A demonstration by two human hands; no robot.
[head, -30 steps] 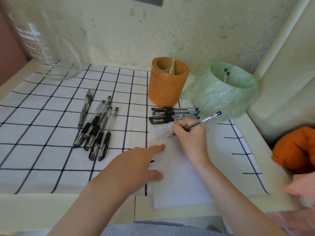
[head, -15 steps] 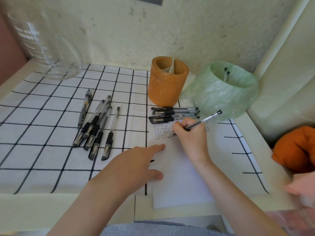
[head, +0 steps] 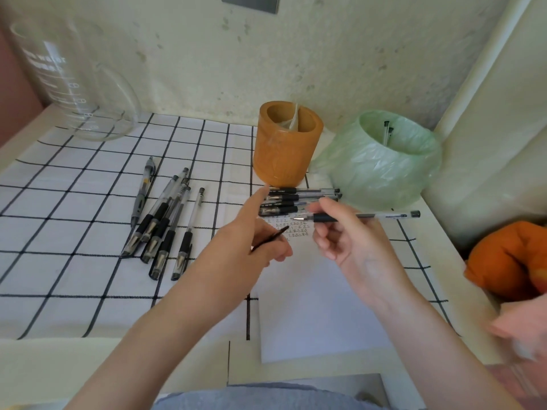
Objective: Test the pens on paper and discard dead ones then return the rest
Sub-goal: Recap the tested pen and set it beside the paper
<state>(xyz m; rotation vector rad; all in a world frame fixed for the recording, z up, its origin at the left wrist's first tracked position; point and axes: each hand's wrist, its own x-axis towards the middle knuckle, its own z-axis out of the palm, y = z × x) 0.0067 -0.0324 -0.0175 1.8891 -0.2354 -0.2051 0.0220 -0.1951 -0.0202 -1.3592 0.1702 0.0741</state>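
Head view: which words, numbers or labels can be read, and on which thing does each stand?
"water": white print on the glass beaker; the line below and the scale numbers are blurred.
Capped pens beside the orange holder: print on them too small to read.
Pen in the right hand: barrel label too small to read.
Paper: handwritten test marks, too small to read.

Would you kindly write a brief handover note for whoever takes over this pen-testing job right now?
Right hand holds an uncapped pen level above the paper. Left hand pinches what looks like its black cap, index finger out.
Four capped pens lie by the orange holder; six pens lie on the checked cloth; two more pens stand in the green-bagged bin.
Done: test marks on paper. Left: cap, sort, test the rest, refill holder.
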